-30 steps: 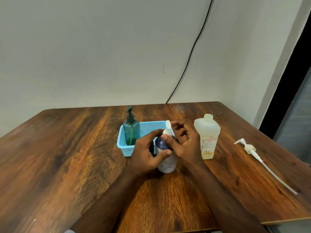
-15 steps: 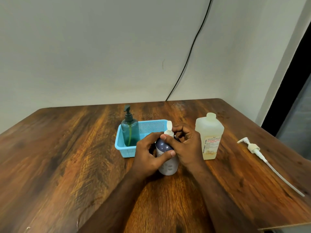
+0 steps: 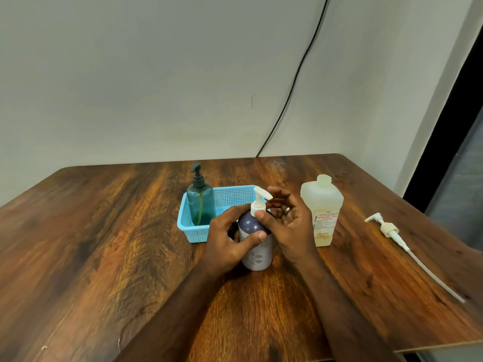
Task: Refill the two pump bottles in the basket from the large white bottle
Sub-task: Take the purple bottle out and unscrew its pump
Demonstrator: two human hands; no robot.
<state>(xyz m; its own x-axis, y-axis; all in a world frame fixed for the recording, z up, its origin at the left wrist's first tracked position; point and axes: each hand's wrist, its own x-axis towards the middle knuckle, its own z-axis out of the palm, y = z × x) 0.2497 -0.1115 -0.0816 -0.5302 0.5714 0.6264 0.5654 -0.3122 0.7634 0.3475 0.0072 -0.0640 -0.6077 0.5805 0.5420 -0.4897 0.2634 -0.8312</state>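
Observation:
A purple pump bottle (image 3: 254, 253) stands on the table just in front of the blue basket (image 3: 224, 197). My left hand (image 3: 227, 240) wraps around its body. My right hand (image 3: 286, 223) has thumb and fingers on the collar of its white pump head (image 3: 258, 202). A green pump bottle (image 3: 200, 202) with a dark pump stands upright in the basket's left end. The large white bottle (image 3: 322, 210) stands uncapped on the table, right of my right hand. Its long white pump (image 3: 400, 241) lies flat further right.
The wooden table (image 3: 104, 244) ends in an edge at the right and near side. A black cable (image 3: 290, 95) runs down the wall behind. A dark door frame (image 3: 449, 121) stands at the right.
My right hand's fingers have shifted around the pump collar, and the white pump head now points more to the right. The left hand keeps its grip. The view has tilted a little.

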